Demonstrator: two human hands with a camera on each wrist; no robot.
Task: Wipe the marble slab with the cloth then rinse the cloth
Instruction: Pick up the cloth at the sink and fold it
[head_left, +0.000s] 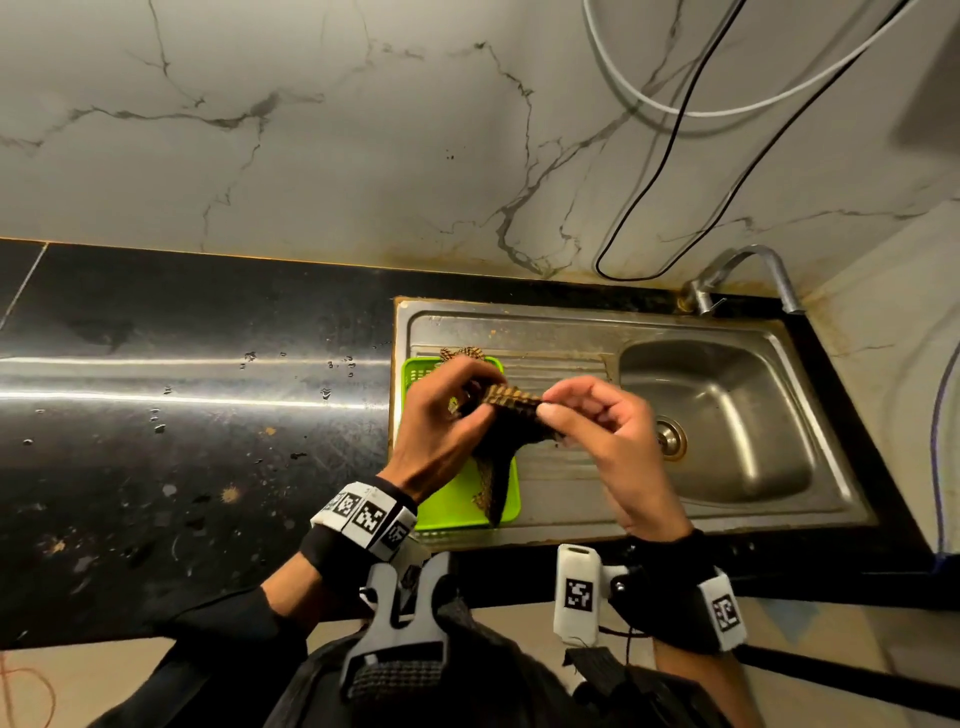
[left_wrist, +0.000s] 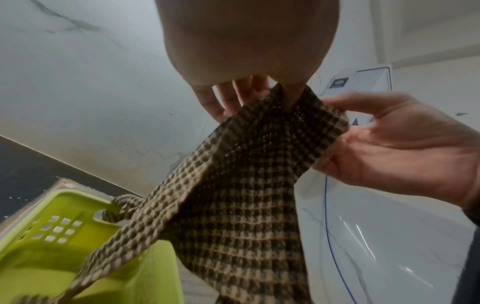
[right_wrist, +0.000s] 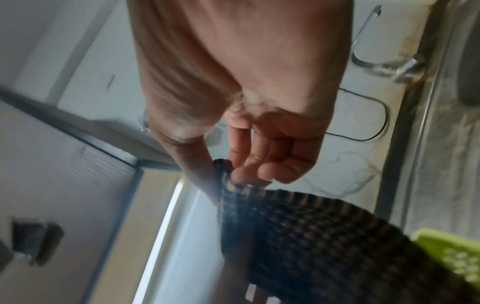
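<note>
While both hands, left (head_left: 441, 415) and right (head_left: 602, 431), pinch the cloth (head_left: 511, 410), its lower end hides the basket (head_left: 457, 504) floor.

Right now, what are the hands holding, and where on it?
Both hands pinch the checked cloth along its top edge: left hand, right hand.

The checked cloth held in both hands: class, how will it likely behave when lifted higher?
Probably floppy: the cloth sags between the left hand and right hand. Likely light, since fingertip pinches carry it. Its tail may drag from the green basket.
</note>
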